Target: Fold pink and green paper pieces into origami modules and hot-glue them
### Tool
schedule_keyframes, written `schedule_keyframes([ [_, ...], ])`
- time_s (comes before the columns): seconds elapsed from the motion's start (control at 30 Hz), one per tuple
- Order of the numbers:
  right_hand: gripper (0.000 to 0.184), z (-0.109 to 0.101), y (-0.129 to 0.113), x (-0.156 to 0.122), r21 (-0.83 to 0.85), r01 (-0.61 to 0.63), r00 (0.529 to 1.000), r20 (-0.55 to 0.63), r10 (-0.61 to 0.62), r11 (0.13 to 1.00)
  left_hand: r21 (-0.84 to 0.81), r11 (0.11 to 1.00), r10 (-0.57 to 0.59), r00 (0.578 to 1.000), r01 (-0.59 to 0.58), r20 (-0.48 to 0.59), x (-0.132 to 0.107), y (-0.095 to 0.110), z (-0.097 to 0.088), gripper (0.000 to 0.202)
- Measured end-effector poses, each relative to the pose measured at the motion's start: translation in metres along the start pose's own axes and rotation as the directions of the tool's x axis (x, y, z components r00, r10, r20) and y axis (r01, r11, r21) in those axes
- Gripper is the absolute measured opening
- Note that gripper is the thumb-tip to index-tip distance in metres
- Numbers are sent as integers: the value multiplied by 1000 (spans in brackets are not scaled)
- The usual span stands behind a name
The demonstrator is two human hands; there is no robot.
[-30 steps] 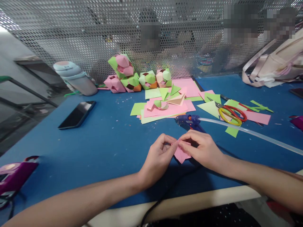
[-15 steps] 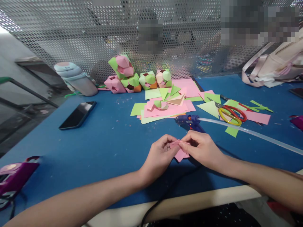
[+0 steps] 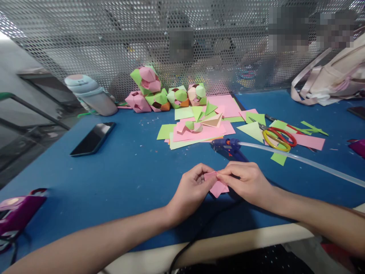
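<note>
Between both hands, above the blue table near its front edge, is a small folded piece of pink paper (image 3: 218,188). My left hand (image 3: 195,186) pinches its left side with thumb and fingers. My right hand (image 3: 245,182) grips the upper right part, thumb and forefinger meeting near the top fold. Part of the paper is hidden behind the fingers. Just beyond the right hand lies a blue glue gun (image 3: 228,145) with a long clear glue stick (image 3: 302,162) running out to the right. Behind it spreads a pile of pink and green paper sheets (image 3: 196,133).
Several folded paper balls (image 3: 148,80) are stacked at the back by a perforated metal screen (image 3: 222,45). Scissors (image 3: 281,139) rest on paper scraps at right. A phone (image 3: 93,139) and a bottle (image 3: 92,95) are at left. A purple object (image 3: 21,215) sits near the left edge.
My right hand has shifted slightly down and right, still pinching the pink paper. The paper's lower tip hangs a little lower and more of its face shows. The left hand has barely moved.
</note>
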State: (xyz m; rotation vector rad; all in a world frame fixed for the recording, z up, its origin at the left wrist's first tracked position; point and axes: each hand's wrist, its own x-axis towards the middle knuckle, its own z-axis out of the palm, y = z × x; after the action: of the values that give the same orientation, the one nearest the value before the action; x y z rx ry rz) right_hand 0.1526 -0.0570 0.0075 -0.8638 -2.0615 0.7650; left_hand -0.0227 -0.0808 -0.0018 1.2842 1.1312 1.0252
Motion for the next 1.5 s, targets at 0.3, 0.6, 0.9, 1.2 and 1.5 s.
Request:
schedule_keyframes([
  [0.3,25,-53,-11,-9,-412,41,988,154,25,910,-72,995,-76,979,63,-190,15,6,-14,23],
  [0.6,36,-54,23,18,-594,-193,971,0,240,781,-117,993,-55,975,30,-214,26,-4,-22,24],
  [0.9,24,-26,37,27,-327,-296,954,-62,292,897,-76,997,-49,970,32,-236,27,-2,-21,25],
  [1.2,11,-32,-3,-3,-368,-84,996,-9,87,926,-69,998,-23,969,7,-246,28,-3,-20,17],
  [1.5,7,-25,7,-5,-386,144,988,107,-111,911,37,999,33,979,-26,-201,27,-6,-20,13],
])
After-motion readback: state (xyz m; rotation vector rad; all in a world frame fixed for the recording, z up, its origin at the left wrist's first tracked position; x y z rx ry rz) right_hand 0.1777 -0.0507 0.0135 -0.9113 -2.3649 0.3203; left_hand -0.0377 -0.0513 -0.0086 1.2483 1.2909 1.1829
